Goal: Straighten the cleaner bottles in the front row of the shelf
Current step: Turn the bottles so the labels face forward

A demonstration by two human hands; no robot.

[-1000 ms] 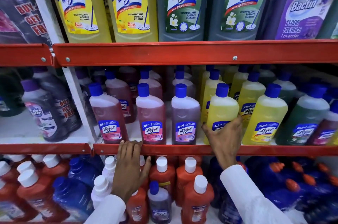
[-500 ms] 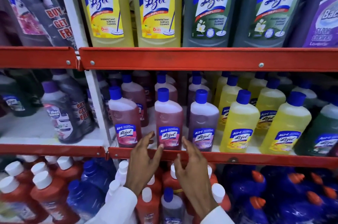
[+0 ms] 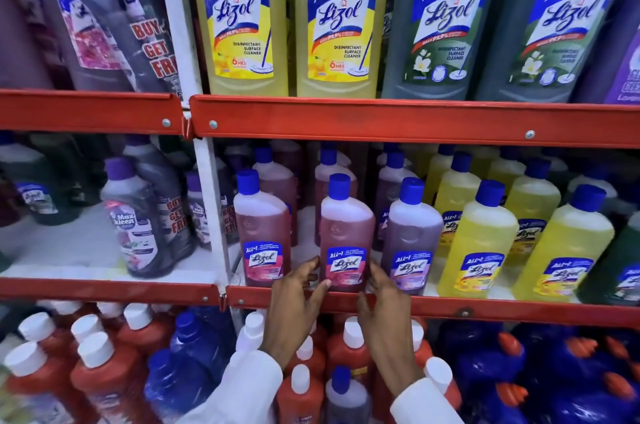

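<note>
At the shelf's (image 3: 433,307) front edge, both hands' grips stay apart, left hand (image 3: 294,295) and right hand (image 3: 384,299) flanking the pink bottle (image 3: 346,236), fingertips touching its base.

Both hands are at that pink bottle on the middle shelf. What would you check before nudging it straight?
1. Left hand at the pink bottle: ok, fingers at its lower left side.
2. Right hand on the opposite side: ok, fingers by its lower right edge.
3. Firm contact on both sides: cannot tell.
4. Label faces front: ok, the name reads squarely.
5. Gap to the purple bottle on the right: not ok, almost touching, little room to turn.
6. Base behind the red shelf lip: cannot tell, the lip and fingers hide it.
</note>
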